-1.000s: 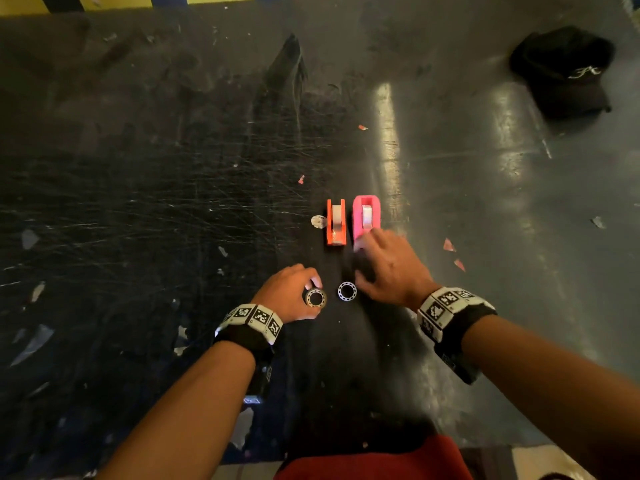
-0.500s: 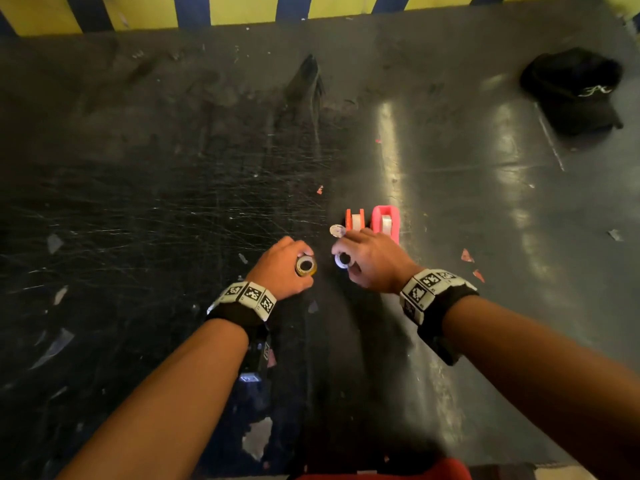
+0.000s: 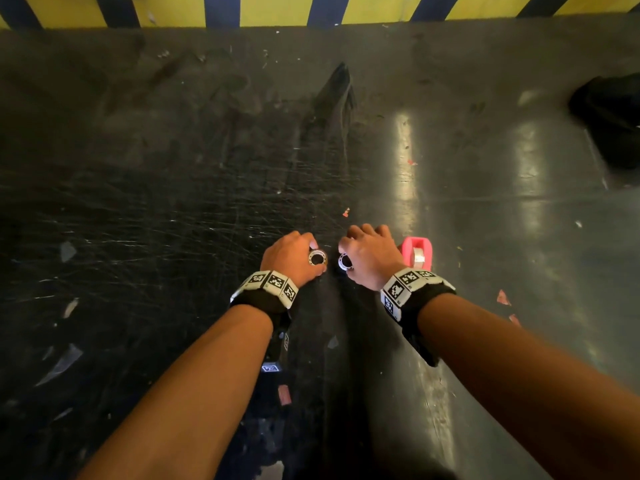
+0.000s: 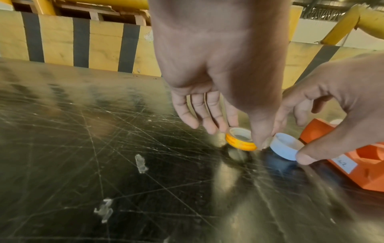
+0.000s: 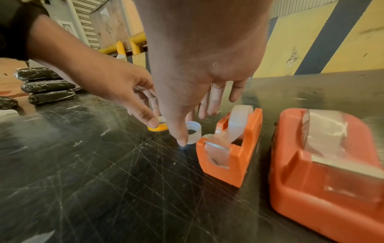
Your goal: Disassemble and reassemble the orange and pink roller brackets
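Nearest, both forearms reach in over the scratched black table [image 3: 145,216]. The left hand [image 3: 289,256] pinches a yellow-rimmed ring [image 4: 241,139] between thumb and fingertips. The right hand [image 3: 372,258] pinches a white ring [image 5: 193,132] the same way.

Change noted: a second ago the white ring lay flat on the table with only the left hand loaded; both rings are now carried forward to the brackets. Judgement: parts are in hand, so reassembly appears to be starting.

The white ring sits just beside the orange bracket [image 5: 230,144]. The pink bracket [image 3: 417,252] stands right of it, partly hidden in the head view; whether either roller seat is free cannot be told.

Open table lies left and far. A dark cap [image 3: 609,123] lies far right, well apart, before the striped wall [image 3: 263,8].
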The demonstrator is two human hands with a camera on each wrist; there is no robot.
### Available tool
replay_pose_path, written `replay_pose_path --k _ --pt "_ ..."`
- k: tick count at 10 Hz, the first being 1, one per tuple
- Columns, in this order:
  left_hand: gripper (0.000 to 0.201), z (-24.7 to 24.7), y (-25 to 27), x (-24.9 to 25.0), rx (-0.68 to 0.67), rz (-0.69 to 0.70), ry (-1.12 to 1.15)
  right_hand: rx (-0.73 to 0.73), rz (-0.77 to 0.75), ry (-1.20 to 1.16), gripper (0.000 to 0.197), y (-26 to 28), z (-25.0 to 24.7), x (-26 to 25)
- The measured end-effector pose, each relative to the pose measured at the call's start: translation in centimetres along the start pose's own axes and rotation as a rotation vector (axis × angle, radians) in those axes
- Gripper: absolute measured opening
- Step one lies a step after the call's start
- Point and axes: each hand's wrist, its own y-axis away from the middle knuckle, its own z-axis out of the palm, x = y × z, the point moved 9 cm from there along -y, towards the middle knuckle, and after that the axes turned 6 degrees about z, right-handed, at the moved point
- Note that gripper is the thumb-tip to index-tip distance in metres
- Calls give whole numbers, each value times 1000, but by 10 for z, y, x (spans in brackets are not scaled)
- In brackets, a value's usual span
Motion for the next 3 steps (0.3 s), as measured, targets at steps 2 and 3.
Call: replay_pose_path --k 2,3 --pt "52 6 -3 -6 -13 -5 25 -1 -26 -84 61 -5 2 1" --pt "47 -3 3 -15 39 -36 92 45 -30 -104 55 3 -5 10"
